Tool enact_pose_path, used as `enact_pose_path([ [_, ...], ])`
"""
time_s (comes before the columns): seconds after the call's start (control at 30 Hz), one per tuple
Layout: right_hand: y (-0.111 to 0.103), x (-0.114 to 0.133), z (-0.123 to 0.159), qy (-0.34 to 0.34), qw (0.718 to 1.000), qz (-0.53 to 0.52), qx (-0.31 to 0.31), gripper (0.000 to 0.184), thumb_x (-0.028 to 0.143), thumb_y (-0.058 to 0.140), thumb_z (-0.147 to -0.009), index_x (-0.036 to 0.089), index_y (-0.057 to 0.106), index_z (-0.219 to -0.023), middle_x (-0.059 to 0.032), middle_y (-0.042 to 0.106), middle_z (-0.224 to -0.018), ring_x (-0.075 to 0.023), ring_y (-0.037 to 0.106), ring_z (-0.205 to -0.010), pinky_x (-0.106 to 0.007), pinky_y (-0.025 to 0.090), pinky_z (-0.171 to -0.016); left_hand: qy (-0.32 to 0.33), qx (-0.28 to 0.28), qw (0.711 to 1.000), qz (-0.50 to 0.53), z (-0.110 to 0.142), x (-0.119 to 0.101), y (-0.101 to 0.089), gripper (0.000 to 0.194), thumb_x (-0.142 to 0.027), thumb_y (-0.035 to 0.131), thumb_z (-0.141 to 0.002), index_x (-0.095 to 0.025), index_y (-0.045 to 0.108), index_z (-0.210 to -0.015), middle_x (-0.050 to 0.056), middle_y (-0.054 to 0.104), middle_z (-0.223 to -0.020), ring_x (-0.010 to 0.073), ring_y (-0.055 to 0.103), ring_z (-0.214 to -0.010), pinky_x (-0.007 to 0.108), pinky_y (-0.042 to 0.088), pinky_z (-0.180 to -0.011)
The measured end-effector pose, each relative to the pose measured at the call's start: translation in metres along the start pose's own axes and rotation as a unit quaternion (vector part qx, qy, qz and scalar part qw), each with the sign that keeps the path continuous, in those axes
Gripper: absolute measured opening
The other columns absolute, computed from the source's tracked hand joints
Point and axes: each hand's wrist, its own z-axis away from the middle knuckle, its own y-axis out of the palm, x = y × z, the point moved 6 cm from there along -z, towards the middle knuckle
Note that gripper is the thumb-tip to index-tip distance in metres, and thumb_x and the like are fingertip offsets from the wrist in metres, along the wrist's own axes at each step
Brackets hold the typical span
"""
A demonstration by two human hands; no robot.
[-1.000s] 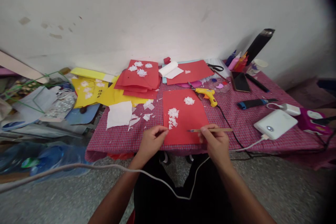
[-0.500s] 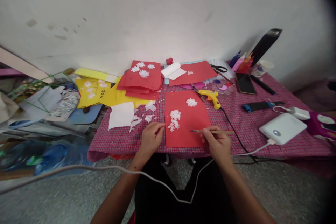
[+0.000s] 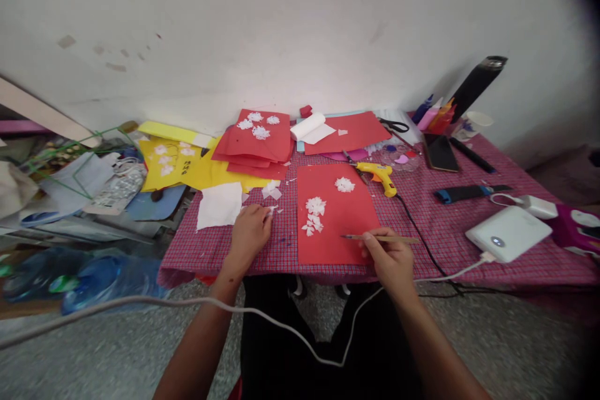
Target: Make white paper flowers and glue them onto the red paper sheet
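Observation:
My left hand (image 3: 251, 232) is at the torn white paper scraps (image 3: 272, 190) left of the red sheet. Its fingers are curled down, closed at a small white scrap; the fingertips are partly hidden. A thin brush-like stick (image 3: 391, 239) with a dark tip lies in the pinch of my right hand (image 3: 390, 256), level above the lower right of the red sheet (image 3: 335, 244). On that sheet sit a round white paper flower (image 3: 345, 184), a second white cluster (image 3: 315, 205) and loose white petals (image 3: 311, 225) just below it.
A yellow glue gun (image 3: 379, 175) touches the sheet's upper right, its black cord trailing right. Rightward lie a knife (image 3: 462, 194), a phone (image 3: 440, 151) and a white power bank (image 3: 509, 234). Behind are stacked red sheets (image 3: 262, 149) and a white paper roll (image 3: 308, 127). A white cable crosses my lap.
My left hand has moved left from the red sheet's edge onto the paper scraps. The right hand keeps its hold on the stick. The view has shifted slightly.

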Motion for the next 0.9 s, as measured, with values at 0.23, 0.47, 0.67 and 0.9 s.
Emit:
enact_pose_path([
  [0.23,-0.001,-0.004,0.0,0.008,1.0,-0.005,0.0,0.021,0.038,0.07,-0.086,0.018,0.065,-0.08,-0.0011,0.064,-0.069,-0.0136,0.058,-0.053,-0.025,0.046,-0.049,-0.005,-0.008,1.0,-0.008,-0.002,0.002,-0.002,0.024,-0.024,0.046,-0.096,-0.018,0.068,-0.091,0.009,0.068,-0.091,0.0232,0.059,-0.088,0.037,0.045,-0.085],
  [0.47,0.0,0.0,0.0,0.006,1.0,-0.001,0.0,0.022,0.039,0.069,-0.087,0.019,0.066,-0.078,-0.001,0.063,-0.068,-0.0137,0.058,-0.053,-0.025,0.046,-0.05,-0.025,-0.041,0.999,0.024,-0.004,0.006,-0.01,0.021,-0.022,0.044,-0.095,-0.017,0.062,-0.087,0.009,0.066,-0.087,0.0246,0.06,-0.088,0.037,0.045,-0.083],
  [0.67,0.0,-0.002,-0.001,0.003,1.0,-0.007,0.005,0.021,0.038,0.07,-0.087,0.019,0.065,-0.081,-0.0006,0.064,-0.068,-0.0138,0.058,-0.053,-0.025,0.046,-0.05,-0.016,-0.049,0.998,0.04,-0.005,0.007,-0.017,0.016,-0.023,0.048,-0.092,-0.018,0.063,-0.087,0.008,0.066,-0.09,0.024,0.06,-0.091,0.038,0.046,-0.087],
  [0.9,0.001,0.0,0.0,-0.001,1.0,0.007,0.009,0.021,0.038,0.068,-0.088,0.019,0.064,-0.079,-0.0005,0.063,-0.068,-0.0134,0.057,-0.053,-0.025,0.045,-0.05,0.013,-0.005,1.0,0.007,-0.004,0.001,-0.005,0.02,-0.026,0.056,-0.089,-0.017,0.069,-0.101,0.012,0.067,-0.101,0.0264,0.06,-0.098,0.039,0.045,-0.092],
])
